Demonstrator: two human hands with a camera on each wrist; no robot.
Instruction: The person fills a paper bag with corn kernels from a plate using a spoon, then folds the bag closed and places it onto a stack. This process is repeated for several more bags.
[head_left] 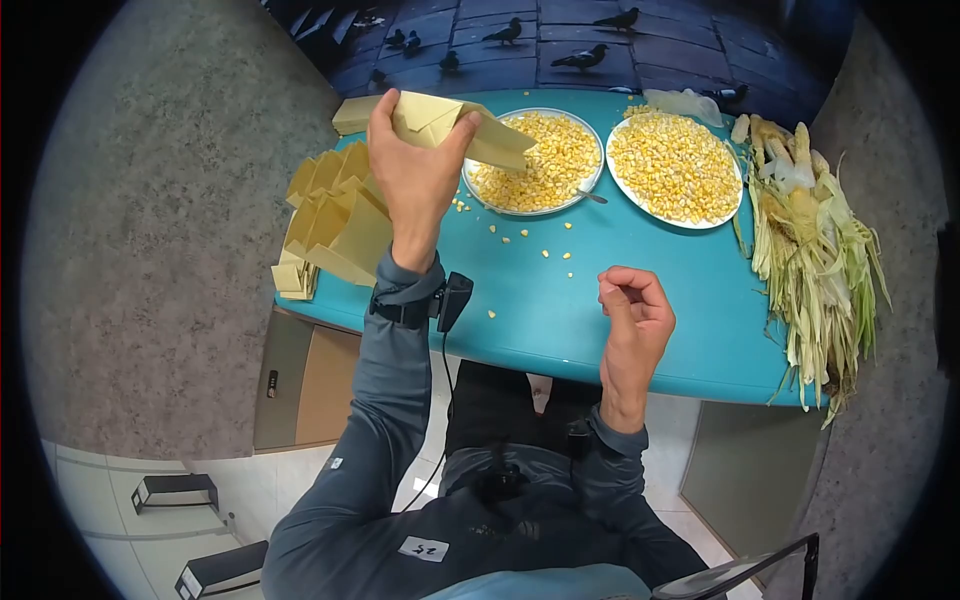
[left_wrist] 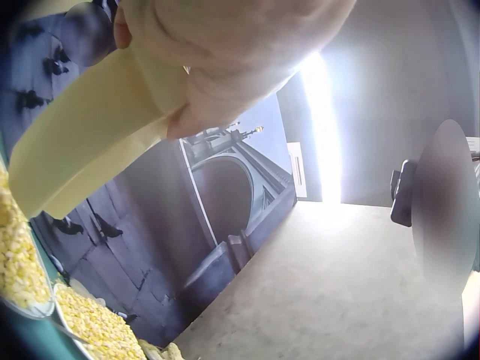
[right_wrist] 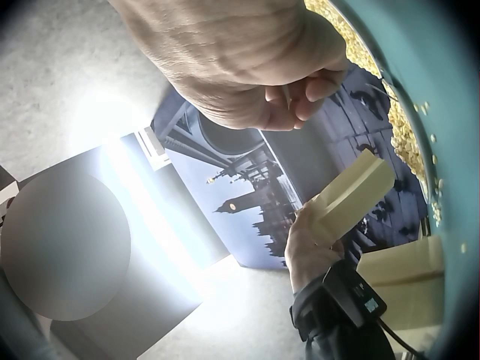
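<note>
My left hand [head_left: 415,175] grips a pale yellow paper bag [head_left: 475,133] between thumb and fingers. The bag is tilted, its far end over the left plate's kernels in the head view. In the left wrist view the bag [left_wrist: 90,127] slants down toward the corn. My right hand [head_left: 637,325] is raised near the table's front edge, fingers loosely curled and thumb close to the index finger. Nothing shows in it, here or in the right wrist view. Yellow corn kernels [head_left: 555,150] fill the left plate [head_left: 535,212], where a spoon handle [head_left: 593,197] sticks out.
A second plate [head_left: 690,226] of kernels stands to the right, with corn husks and cobs [head_left: 810,230] at the right edge. Opened paper bags [head_left: 335,215] stand at the left, near folded ones [head_left: 294,280]. Loose kernels [head_left: 545,254] dot the teal table [head_left: 520,320].
</note>
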